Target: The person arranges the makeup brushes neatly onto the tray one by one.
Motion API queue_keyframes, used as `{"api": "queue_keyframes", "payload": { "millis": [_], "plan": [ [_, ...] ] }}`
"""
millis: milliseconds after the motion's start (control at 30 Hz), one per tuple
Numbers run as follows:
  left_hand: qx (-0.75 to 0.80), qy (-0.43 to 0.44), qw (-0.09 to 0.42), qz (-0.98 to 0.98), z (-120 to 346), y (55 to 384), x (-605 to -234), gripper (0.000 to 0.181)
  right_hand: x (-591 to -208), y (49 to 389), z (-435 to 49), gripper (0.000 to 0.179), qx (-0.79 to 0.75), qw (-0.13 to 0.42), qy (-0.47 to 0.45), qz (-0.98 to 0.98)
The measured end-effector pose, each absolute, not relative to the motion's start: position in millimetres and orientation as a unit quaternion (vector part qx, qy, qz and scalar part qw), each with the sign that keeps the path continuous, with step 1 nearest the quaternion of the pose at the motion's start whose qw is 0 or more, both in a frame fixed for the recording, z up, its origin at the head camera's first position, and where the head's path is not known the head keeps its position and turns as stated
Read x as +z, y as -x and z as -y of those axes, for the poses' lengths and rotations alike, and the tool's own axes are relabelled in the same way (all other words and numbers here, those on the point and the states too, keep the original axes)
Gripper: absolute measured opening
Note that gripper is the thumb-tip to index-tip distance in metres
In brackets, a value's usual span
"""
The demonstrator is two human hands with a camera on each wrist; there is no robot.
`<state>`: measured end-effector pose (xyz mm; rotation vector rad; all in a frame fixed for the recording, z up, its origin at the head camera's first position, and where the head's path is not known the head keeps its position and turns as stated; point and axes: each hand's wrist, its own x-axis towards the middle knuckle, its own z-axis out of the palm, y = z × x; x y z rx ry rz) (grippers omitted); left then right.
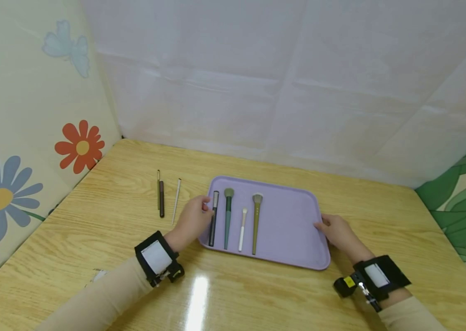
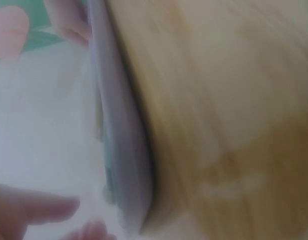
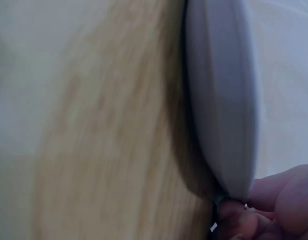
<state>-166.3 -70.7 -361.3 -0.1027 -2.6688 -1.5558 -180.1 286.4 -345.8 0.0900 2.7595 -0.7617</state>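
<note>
On the glossy wood-grained desk [image 1: 266, 299], a flat lilac tray with rounded corners [image 1: 286, 225] sits between two bare hands. Over at its right edge, the right hand [image 1: 339, 233] has it: grip closed on the rim, and the right wrist view supplies what the head view hides, thumb on top, curled fingers [image 3: 234, 210] tucked below. Across at the left edge, the left hand [image 1: 193, 218] reaches in beside a black tube with a silver far end [image 1: 213, 225]; from its own wrist, that grip is loose, thumb and fingers parted, though I can't tell whether it touches the tray. Rightward from the tube, a row only the head view lays out whole: a green brush [image 1: 228, 218], a small white-handled brush [image 1: 242, 232], an olive-gold brush [image 1: 256, 225]. Out left on the desk, a slim olive stick [image 1: 158, 188], a thick dark brown pen [image 1: 161, 200] and a thin white stick [image 1: 176, 202].
</note>
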Motion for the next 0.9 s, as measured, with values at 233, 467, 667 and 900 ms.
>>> {"api": "queue_keyframes", "payload": {
  "millis": [233,467,667,900],
  "plan": [
    [-0.495,0.017,0.026,0.869,76.4,167.5,-362.0,0.032,-347.0,179.6,-287.3,0.045,-0.264,0.135,-0.024,-0.955],
    [-0.483,0.011,0.023,0.875,82.5,169.1,-363.3,0.032,-346.1,180.9,-286.1,0.046,-0.263,0.143,-0.038,-0.953],
    [-0.471,0.002,0.027,0.882,89.5,170.3,-365.7,0.034,-345.6,181.6,-284.7,0.046,-0.266,0.151,-0.051,-0.951],
    [-0.464,-0.009,0.012,0.886,94.6,170.3,-365.7,0.034,-345.8,181.2,-285.0,0.046,-0.267,0.151,-0.052,-0.950]
  ]
}}
